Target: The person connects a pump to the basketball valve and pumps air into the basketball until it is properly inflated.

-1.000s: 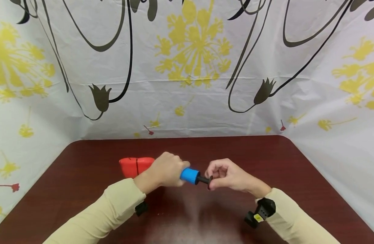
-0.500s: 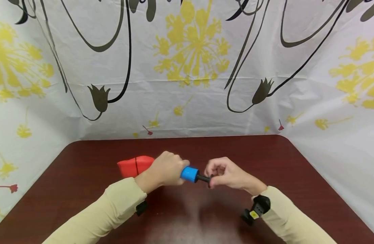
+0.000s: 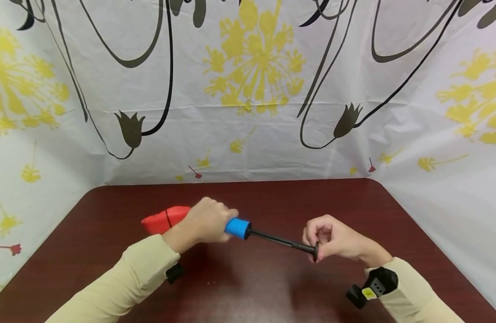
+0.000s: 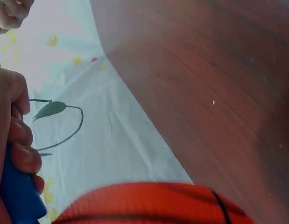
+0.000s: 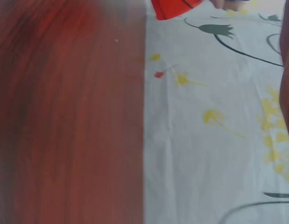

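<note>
My left hand [image 3: 207,220] grips a blue tube [image 3: 238,228] that looks like the barrel of a hand pump. A thin black plunger rod [image 3: 278,239] sticks out of its right end and finishes in a flat disc. My right hand [image 3: 332,237] pinches that disc between thumb and fingers. Beyond my left wrist, a red, puffed-looking piece with a black line [image 3: 167,220] shows at the other side; my hand hides how it joins the tube. In the left wrist view, fingers curl round the blue tube [image 4: 20,191], with the red piece [image 4: 149,205] below.
The work is held above a dark red-brown table [image 3: 264,287] with rounded far corners. A white cloth [image 3: 239,148] printed with yellow and grey plants hangs behind it and at both sides. Black camera straps [image 3: 381,280] sit on the wrists.
My right hand has moved right and slightly down, drawing out a much longer length of the black rod. My left hand has shifted a little left with the tube and red piece.
</note>
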